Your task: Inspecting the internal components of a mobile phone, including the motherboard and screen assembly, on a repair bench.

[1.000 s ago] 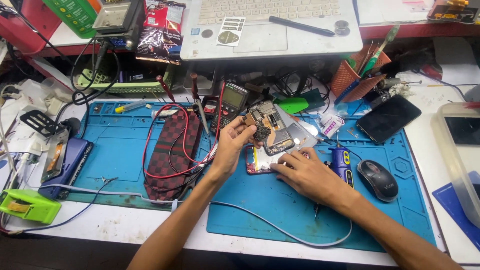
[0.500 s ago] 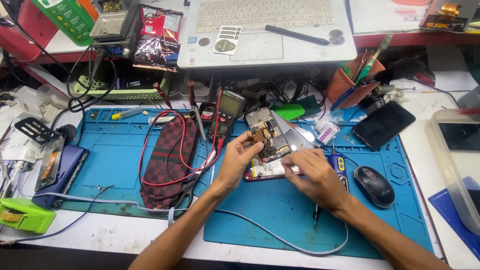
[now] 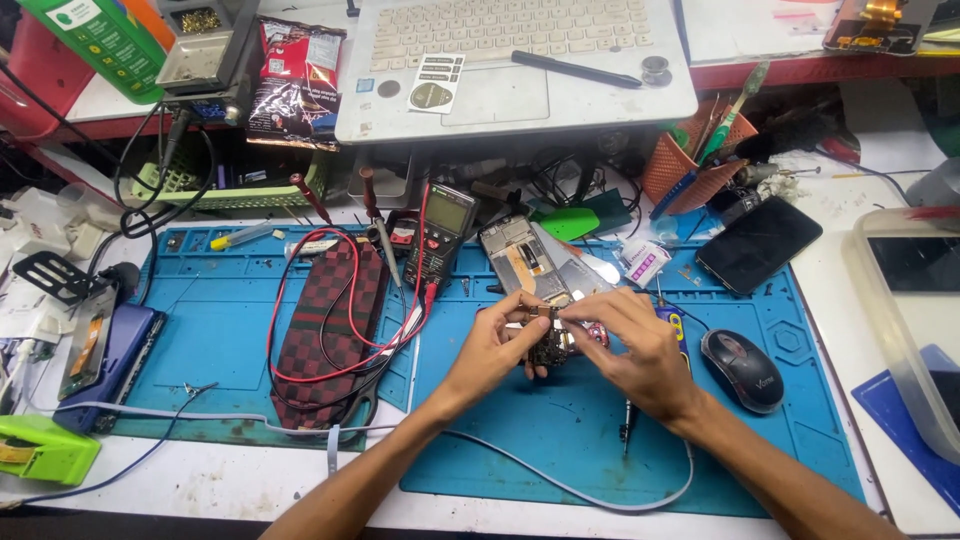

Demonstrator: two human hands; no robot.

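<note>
Both hands meet over the blue work mat (image 3: 560,440). My left hand (image 3: 495,350) grips a small dark circuit board (image 3: 550,345) from the left, lifted slightly off the mat. My right hand (image 3: 635,345) pinches the same board from the right, fingertips at its top edge. An opened phone frame (image 3: 525,260) lies just behind the hands. Part of the board is hidden by my fingers.
A multimeter (image 3: 440,230) with red and black leads lies left of the phone frame, beside a checkered pouch (image 3: 325,330). A black mouse (image 3: 742,368), a dark phone (image 3: 758,245), a laptop (image 3: 510,60), an orange tool holder (image 3: 700,160) and a clear plastic box (image 3: 905,300) surround the mat.
The view has tilted so the bench sits lower in frame. Both hands have drawn together and picked the small board up off the phone frame toward me.
</note>
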